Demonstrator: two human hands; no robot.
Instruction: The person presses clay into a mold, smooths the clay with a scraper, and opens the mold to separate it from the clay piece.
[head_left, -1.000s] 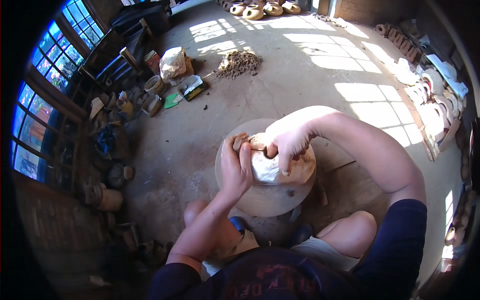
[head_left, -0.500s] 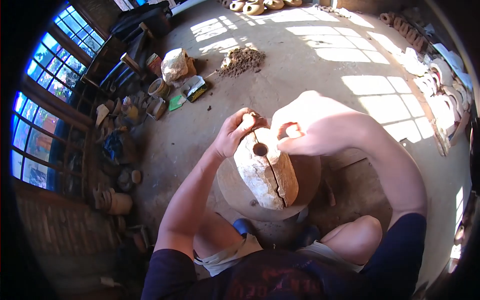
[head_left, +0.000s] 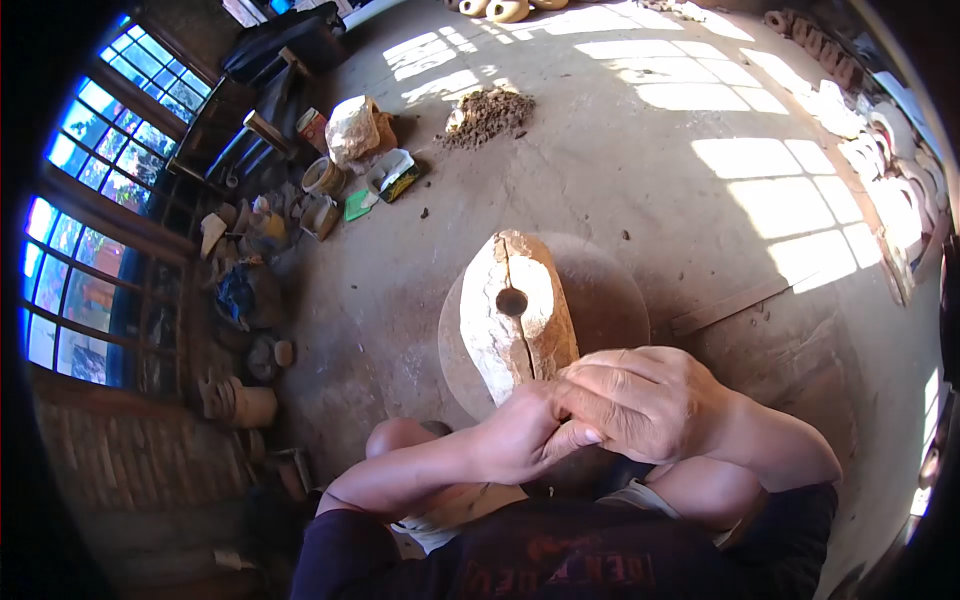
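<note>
A whitish, clay-stained two-part plaster mould point(head_left: 485, 300) stands on a round board point(head_left: 610, 290) in front of me. A dark seam runs along its top, through a round hole. At the mould's near end my left hand point(head_left: 525, 430) and my right hand point(head_left: 635, 400) are brought together, overlapping its lower edge in this view. My right hand's fingers are curled over the fingers of my left hand. Both hands are closed, and what they hold, if anything, is hidden between them.
A heap of brown clay crumbs point(head_left: 490, 118) lies on the floor ahead. To its left are a pale block point(head_left: 352, 130), an open carton point(head_left: 392, 175) and a tub point(head_left: 322, 177). Pale curved pieces point(head_left: 905, 180) line the right wall. A flat strip point(head_left: 730, 305) lies on the floor.
Both hands have moved from the far end of the mould toward me and come together at its near end. The mould's far end is now uncovered.
</note>
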